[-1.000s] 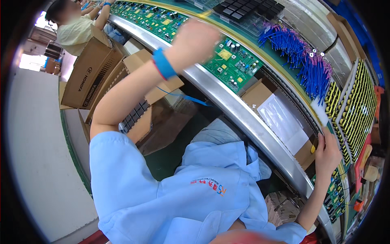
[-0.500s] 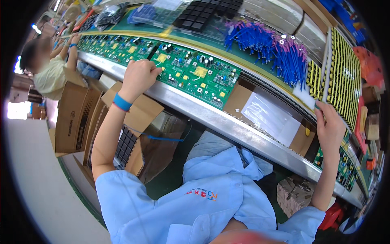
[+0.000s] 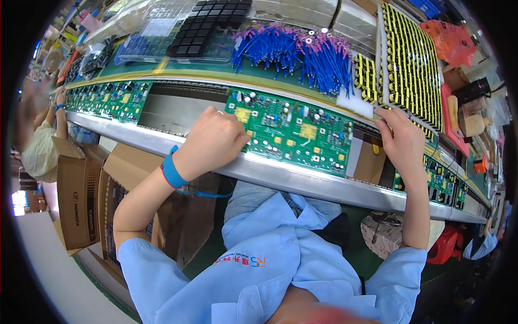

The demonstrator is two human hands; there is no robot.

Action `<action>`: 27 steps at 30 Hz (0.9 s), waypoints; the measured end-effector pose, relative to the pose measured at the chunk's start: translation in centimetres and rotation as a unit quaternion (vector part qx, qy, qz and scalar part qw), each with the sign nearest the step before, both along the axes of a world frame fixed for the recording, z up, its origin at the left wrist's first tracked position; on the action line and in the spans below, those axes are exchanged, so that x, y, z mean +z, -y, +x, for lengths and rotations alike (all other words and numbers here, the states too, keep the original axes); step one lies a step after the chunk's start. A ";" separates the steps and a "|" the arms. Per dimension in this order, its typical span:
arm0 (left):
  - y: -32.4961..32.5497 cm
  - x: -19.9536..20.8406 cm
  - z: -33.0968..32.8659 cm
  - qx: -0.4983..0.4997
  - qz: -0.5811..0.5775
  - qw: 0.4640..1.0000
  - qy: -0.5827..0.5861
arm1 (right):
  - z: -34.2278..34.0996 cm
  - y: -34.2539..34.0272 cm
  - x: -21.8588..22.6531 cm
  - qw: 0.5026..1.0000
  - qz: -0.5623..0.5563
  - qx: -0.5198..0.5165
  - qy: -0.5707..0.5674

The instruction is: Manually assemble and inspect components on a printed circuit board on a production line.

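My left hand (image 3: 216, 137) is closed at the left end of a green circuit board (image 3: 288, 129), thumb tucked over its near edge and the other fingers curled. The board lies on the rails of a metal conveyor and carries yellow-topped parts, capacitors and small chips. My right hand (image 3: 400, 139) hovers past the board's right end, close to a white foam block (image 3: 356, 103). Its fingers are bent and together, the thumb a little apart, with nothing visible between them. A blue wrist strap (image 3: 172, 170) circles my left wrist.
Blue wires with pink ends (image 3: 302, 54) lie in a heap behind the conveyor, beside rows of yellow-and-black components (image 3: 413, 67). Black trays (image 3: 208, 27) stand far left. More boards (image 3: 110, 100) sit on the line to the left, near a co-worker. Cardboard boxes (image 3: 81, 200) stand below.
The held board has moved right along the conveyor with my left hand, opening a gap to the boards on its left. The view has turned to the right; my right hand stays near the foam.
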State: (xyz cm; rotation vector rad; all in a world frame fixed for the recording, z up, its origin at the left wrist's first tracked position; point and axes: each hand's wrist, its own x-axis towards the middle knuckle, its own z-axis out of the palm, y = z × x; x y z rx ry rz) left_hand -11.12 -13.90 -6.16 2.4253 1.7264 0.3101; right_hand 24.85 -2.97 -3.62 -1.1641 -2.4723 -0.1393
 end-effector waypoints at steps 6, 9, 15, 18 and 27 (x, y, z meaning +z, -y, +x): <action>-1.6 -0.5 4.0 -0.074 0.009 0.997 0.018 | 2.2 0.0 -0.3 1.000 -0.013 -0.023 -0.016; -2.2 -0.5 5.6 -0.095 0.005 0.995 0.011 | 2.4 0.0 0.0 0.999 -0.032 -0.037 -0.015; -2.9 0.3 7.0 -0.145 -0.001 0.989 -0.002 | 0.4 -1.9 0.7 0.999 -0.028 0.001 -0.021; -7.1 3.2 4.0 -0.076 0.082 0.993 -0.046 | -1.7 -3.4 1.4 0.998 -0.038 0.035 -0.026; -20.9 -1.1 -11.7 0.125 0.307 0.930 -0.158 | -22.0 -13.4 0.5 0.981 0.033 0.187 -0.042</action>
